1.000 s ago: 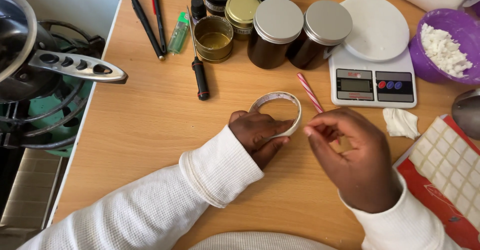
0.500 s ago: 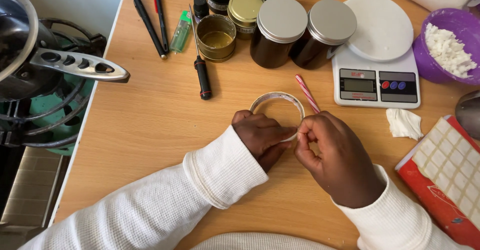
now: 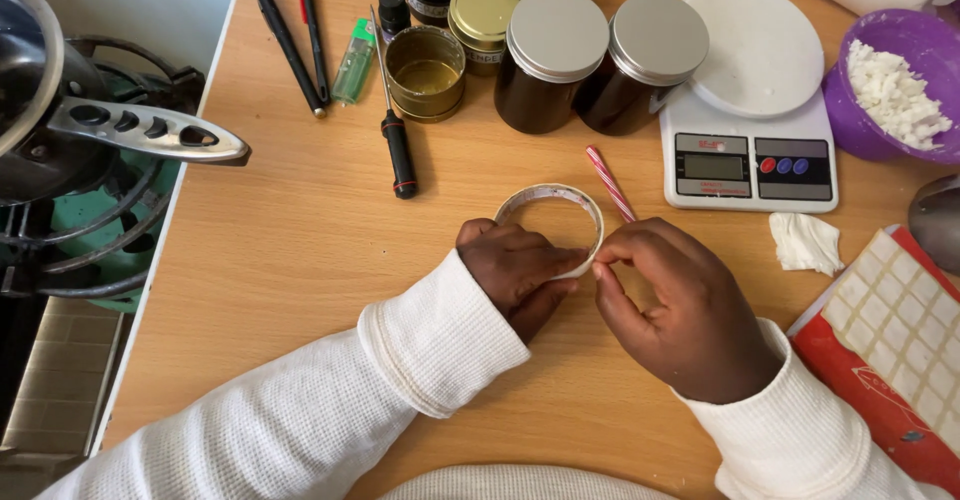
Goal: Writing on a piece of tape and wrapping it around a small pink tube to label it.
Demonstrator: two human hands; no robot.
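Observation:
A roll of clear tape (image 3: 580,205) lies flat on the wooden table (image 3: 300,260). My left hand (image 3: 515,275) grips its near left rim. My right hand (image 3: 680,310) pinches the rim at the near right, thumb and forefinger closed on the tape's edge. A red-and-white striped straw (image 3: 608,182) lies just right of the roll, its lower end hidden behind my right hand.
Behind the roll stand two dark jars with silver lids (image 3: 555,60), an open gold tin (image 3: 425,72), a screwdriver (image 3: 398,145), pens (image 3: 290,50), a green lighter (image 3: 353,60). A kitchen scale (image 3: 750,130), a purple bowl of white chunks (image 3: 890,90), a tissue (image 3: 805,243) and a red sheet of labels (image 3: 890,350) sit right. A stove with a pan (image 3: 80,140) is left.
My right hand has moved left onto the roll's rim and closed its thumb and forefinger there. The left hand stays on the roll.

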